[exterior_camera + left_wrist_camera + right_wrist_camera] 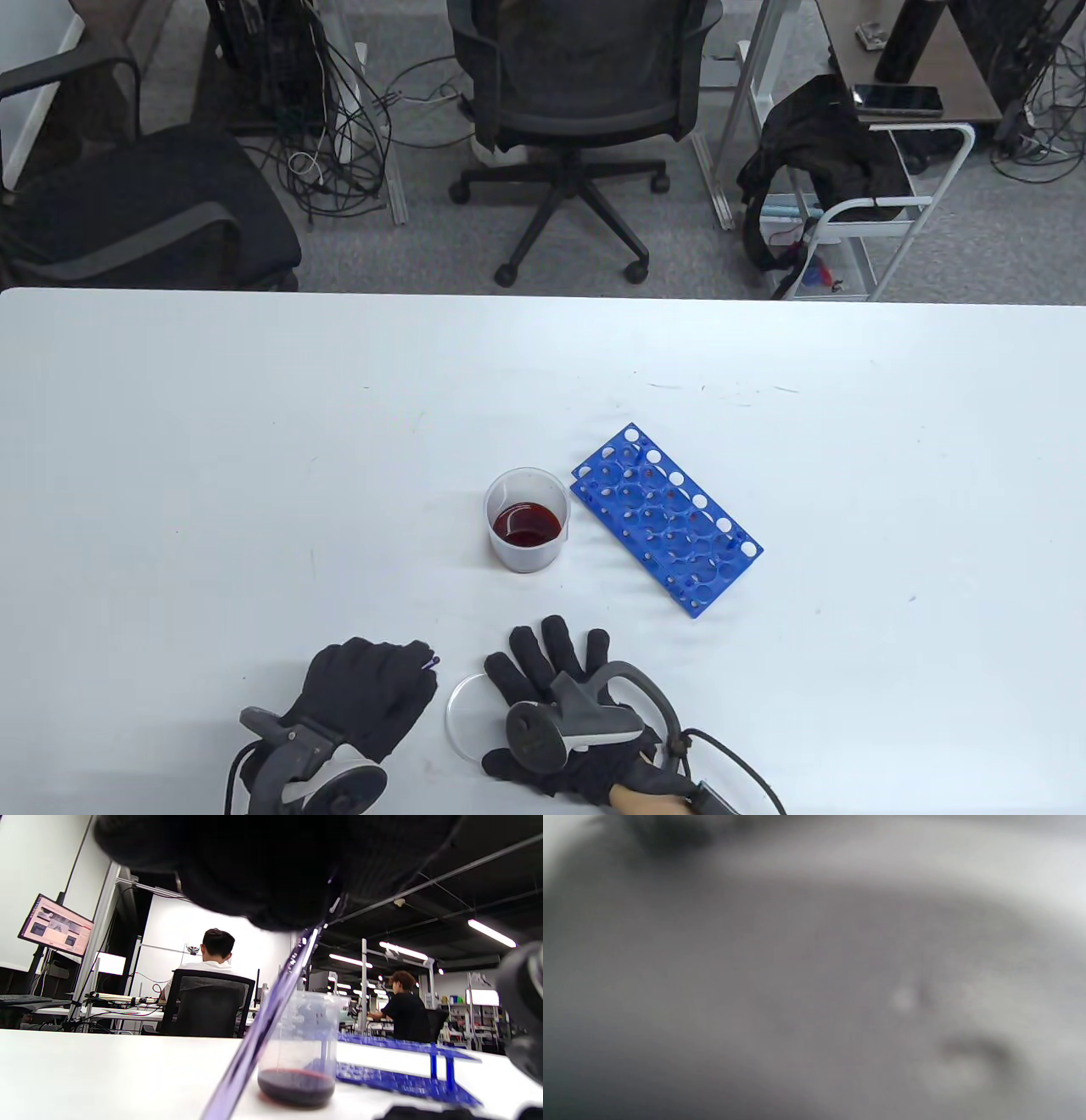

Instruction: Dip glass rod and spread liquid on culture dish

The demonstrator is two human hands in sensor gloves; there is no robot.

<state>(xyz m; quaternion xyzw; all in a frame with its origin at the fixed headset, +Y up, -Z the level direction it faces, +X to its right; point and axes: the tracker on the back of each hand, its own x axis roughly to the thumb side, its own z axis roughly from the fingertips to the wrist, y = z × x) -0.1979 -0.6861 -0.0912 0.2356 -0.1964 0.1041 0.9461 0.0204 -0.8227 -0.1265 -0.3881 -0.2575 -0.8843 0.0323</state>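
A clear beaker (527,519) with dark red liquid stands mid-table; it also shows in the left wrist view (300,1052). My left hand (373,692) grips a purple-tinted glass rod; only its tip (433,661) shows above the fingers in the table view, and its shaft (263,1022) slants down from the fist in the left wrist view. A clear culture dish (462,709) lies near the front edge. My right hand (551,679) rests flat on it with fingers spread, covering its right part. The right wrist view is a grey blur.
A blue test-tube rack (666,519) lies flat just right of the beaker, also visible in the left wrist view (398,1073). The table's far edge (543,293) borders office chairs and a cart on the floor beyond.
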